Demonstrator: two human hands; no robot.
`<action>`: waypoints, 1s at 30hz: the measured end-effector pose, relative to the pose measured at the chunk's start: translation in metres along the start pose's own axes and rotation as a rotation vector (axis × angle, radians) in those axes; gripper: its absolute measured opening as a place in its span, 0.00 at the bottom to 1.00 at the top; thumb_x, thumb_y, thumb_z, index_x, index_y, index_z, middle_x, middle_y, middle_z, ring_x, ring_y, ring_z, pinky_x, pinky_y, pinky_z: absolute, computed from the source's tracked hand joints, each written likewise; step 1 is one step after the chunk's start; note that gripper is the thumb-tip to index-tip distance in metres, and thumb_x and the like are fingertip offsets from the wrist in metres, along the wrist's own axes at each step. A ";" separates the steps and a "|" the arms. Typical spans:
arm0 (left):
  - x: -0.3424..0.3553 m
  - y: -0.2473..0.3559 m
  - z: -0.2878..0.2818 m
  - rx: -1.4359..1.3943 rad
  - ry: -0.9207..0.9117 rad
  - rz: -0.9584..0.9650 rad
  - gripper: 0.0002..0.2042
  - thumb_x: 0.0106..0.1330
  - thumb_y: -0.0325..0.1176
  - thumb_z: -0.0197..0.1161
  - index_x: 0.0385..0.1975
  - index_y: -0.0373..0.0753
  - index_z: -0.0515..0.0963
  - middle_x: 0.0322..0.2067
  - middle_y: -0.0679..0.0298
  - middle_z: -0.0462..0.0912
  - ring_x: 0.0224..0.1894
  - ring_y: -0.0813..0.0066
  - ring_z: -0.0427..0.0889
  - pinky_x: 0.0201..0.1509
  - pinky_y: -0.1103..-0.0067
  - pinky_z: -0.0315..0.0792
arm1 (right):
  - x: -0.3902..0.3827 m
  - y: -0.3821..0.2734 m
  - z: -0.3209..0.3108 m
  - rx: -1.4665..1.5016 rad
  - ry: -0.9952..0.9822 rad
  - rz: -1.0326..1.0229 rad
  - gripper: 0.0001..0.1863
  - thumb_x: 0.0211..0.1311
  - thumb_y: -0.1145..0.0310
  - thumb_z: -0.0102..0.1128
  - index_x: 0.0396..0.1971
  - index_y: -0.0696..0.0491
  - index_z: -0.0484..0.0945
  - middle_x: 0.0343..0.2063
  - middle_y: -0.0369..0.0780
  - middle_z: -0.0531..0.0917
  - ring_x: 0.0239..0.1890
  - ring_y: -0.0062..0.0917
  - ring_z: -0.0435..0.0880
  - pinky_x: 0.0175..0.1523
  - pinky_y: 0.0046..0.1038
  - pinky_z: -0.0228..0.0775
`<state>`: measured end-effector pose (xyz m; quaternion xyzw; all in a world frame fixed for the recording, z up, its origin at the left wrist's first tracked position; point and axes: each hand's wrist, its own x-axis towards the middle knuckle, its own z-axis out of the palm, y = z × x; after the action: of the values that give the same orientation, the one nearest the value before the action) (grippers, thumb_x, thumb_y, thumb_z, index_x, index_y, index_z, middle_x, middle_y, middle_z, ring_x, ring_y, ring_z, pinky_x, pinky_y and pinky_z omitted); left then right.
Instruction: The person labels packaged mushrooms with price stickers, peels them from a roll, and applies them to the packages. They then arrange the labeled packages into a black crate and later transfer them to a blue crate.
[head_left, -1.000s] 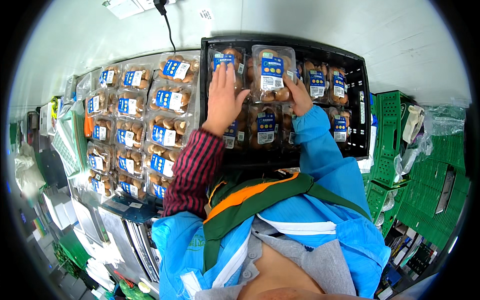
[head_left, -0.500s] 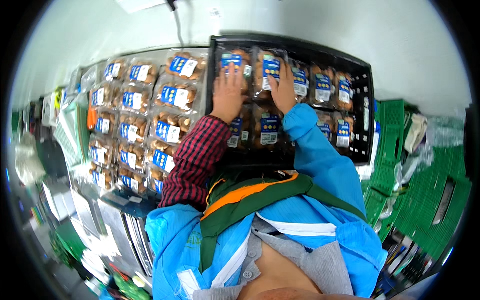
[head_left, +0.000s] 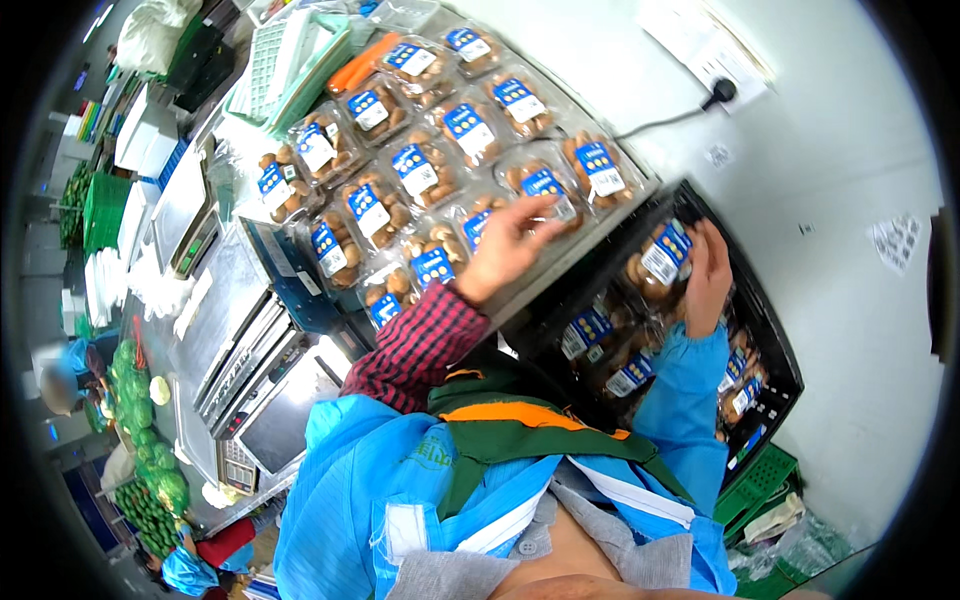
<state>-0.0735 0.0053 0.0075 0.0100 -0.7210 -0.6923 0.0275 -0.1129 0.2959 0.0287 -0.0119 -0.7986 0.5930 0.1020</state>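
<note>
Clear plastic packs of brown mushrooms with blue-and-white labels stand in rows on the counter (head_left: 560, 275). My left hand (head_left: 508, 250) is over the row nearest the crate, thumb and fingers apart. Its fingertips reach the near edge of one mushroom pack (head_left: 545, 186); whether they touch it I cannot tell. More such packs lie in a black crate (head_left: 775, 400) to the right. There my right hand (head_left: 708, 278) rests with stretched fingers along the right side of an upper mushroom pack (head_left: 660, 255). My right sleeve hides part of the crate.
Behind the packs lie an orange object (head_left: 365, 62) and a pale green tray (head_left: 290, 75). Metal scales (head_left: 185, 215) stand at the left. A black plug (head_left: 720, 93) with its cord is on the wall. Green crates (head_left: 755, 490) are at lower right; a co-worker (head_left: 190, 565) is at lower left.
The view has turned toward the left. My left hand has left the crate and moved over the packs on the counter. My right hand is still at a pack in the crate.
</note>
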 end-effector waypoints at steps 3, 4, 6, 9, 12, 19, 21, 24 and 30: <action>0.017 -0.022 -0.083 -0.150 0.333 -0.029 0.14 0.62 0.27 0.63 0.48 0.33 0.76 0.44 0.63 0.79 0.45 0.80 0.77 0.49 0.81 0.72 | 0.066 -0.044 0.088 0.031 -0.415 -0.072 0.19 0.68 0.68 0.50 0.55 0.60 0.69 0.48 0.42 0.77 0.49 0.24 0.76 0.52 0.24 0.68; 0.022 -0.026 -0.110 -0.183 0.461 -0.026 0.14 0.63 0.27 0.62 0.48 0.33 0.76 0.44 0.64 0.79 0.45 0.80 0.77 0.49 0.82 0.71 | 0.091 -0.053 0.123 0.022 -0.553 -0.076 0.21 0.68 0.66 0.49 0.57 0.59 0.67 0.50 0.43 0.76 0.50 0.24 0.76 0.50 0.23 0.69; 0.030 -0.041 -0.158 -0.237 0.744 0.078 0.18 0.63 0.28 0.62 0.53 0.33 0.70 0.45 0.62 0.77 0.46 0.76 0.76 0.51 0.80 0.71 | 0.136 -0.066 0.196 0.036 -0.734 -0.040 0.22 0.68 0.65 0.51 0.58 0.59 0.66 0.49 0.43 0.76 0.49 0.24 0.77 0.48 0.23 0.70; 0.021 -0.064 -0.219 -0.756 0.943 -0.037 0.27 0.63 0.31 0.63 0.59 0.32 0.60 0.48 0.61 0.72 0.47 0.71 0.74 0.53 0.76 0.71 | 0.192 -0.048 0.317 0.026 -0.727 0.060 0.28 0.62 0.58 0.59 0.56 0.60 0.67 0.43 0.43 0.78 0.41 0.24 0.78 0.42 0.23 0.72; 0.017 -0.096 -0.258 -1.001 0.979 -0.122 0.29 0.65 0.33 0.61 0.61 0.32 0.55 0.46 0.60 0.69 0.47 0.69 0.71 0.54 0.72 0.70 | 0.217 -0.022 0.411 0.036 -0.627 0.215 0.31 0.57 0.54 0.63 0.55 0.59 0.69 0.41 0.41 0.79 0.38 0.24 0.78 0.39 0.26 0.72; 0.040 -0.126 -0.269 -0.998 1.157 -0.052 0.24 0.62 0.37 0.64 0.54 0.43 0.61 0.44 0.67 0.70 0.45 0.75 0.69 0.50 0.72 0.68 | 0.192 0.003 0.487 0.305 -0.703 0.472 0.16 0.53 0.56 0.67 0.36 0.50 0.77 0.31 0.34 0.80 0.31 0.20 0.76 0.33 0.26 0.67; 0.049 -0.118 -0.273 -1.044 1.104 0.013 0.18 0.63 0.40 0.63 0.50 0.45 0.66 0.44 0.70 0.72 0.46 0.78 0.70 0.50 0.73 0.65 | 0.173 -0.029 0.470 0.335 -0.731 0.456 0.14 0.54 0.59 0.67 0.35 0.51 0.77 0.31 0.34 0.79 0.32 0.20 0.76 0.35 0.24 0.66; 0.062 -0.111 -0.282 -1.139 1.067 0.031 0.14 0.64 0.44 0.61 0.44 0.46 0.71 0.44 0.74 0.75 0.46 0.81 0.70 0.49 0.75 0.64 | 0.162 -0.065 0.419 0.422 -0.734 0.453 0.14 0.58 0.64 0.64 0.41 0.52 0.74 0.36 0.35 0.79 0.37 0.20 0.77 0.40 0.26 0.68; 0.072 -0.161 -0.312 0.101 0.838 -0.088 0.22 0.63 0.44 0.62 0.52 0.41 0.70 0.26 0.66 0.78 0.26 0.71 0.77 0.29 0.70 0.72 | 0.119 -0.133 0.248 0.826 -0.641 0.307 0.20 0.67 0.63 0.52 0.55 0.54 0.65 0.43 0.37 0.78 0.48 0.20 0.75 0.47 0.27 0.69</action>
<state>-0.1325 -0.3164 -0.1385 0.3226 -0.6794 -0.5928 0.2881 -0.2593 0.0391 0.1038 0.0940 -0.4793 0.8395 -0.2382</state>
